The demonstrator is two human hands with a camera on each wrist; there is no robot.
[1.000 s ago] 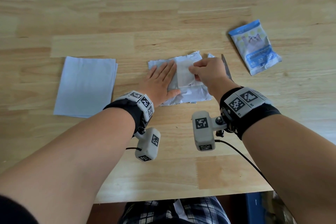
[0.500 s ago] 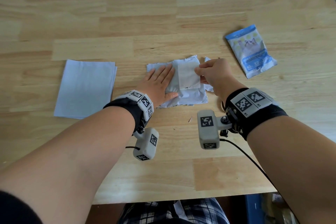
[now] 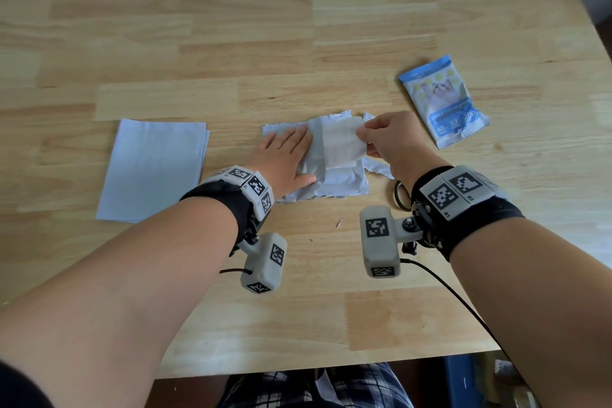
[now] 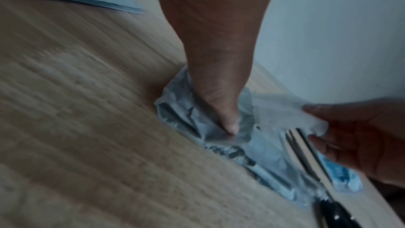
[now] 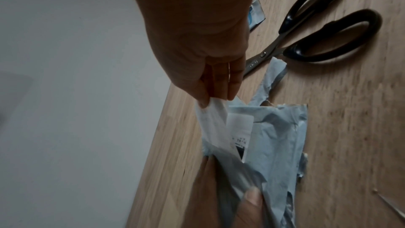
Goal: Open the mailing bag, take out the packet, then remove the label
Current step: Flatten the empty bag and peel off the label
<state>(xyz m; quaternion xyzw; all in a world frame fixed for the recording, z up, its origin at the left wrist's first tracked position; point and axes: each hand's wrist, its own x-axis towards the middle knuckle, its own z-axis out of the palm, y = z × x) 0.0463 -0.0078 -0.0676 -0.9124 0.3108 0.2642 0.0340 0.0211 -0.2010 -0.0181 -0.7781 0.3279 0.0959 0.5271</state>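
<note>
Two steps look done (the packet (image 3: pixel 443 101) lies out near the table's right edge), and now the left hand (image 3: pixel 284 161) presses flat-fingered on the mailing bag (image 3: pixel 344 180) mid-table while the right hand (image 3: pixel 389 139) pinches the half-lifted label (image 3: pixel 342 142), which next needs a steady pull.

Home desk: wooden tabletop (image 3: pixel 298 26), scissors (image 5: pixel 317 29), cat-food packet (image 3: pixel 443 101).

Scissors (image 5: pixel 306 41) just beside right hand (image 3: pixel 394 139)
</note>
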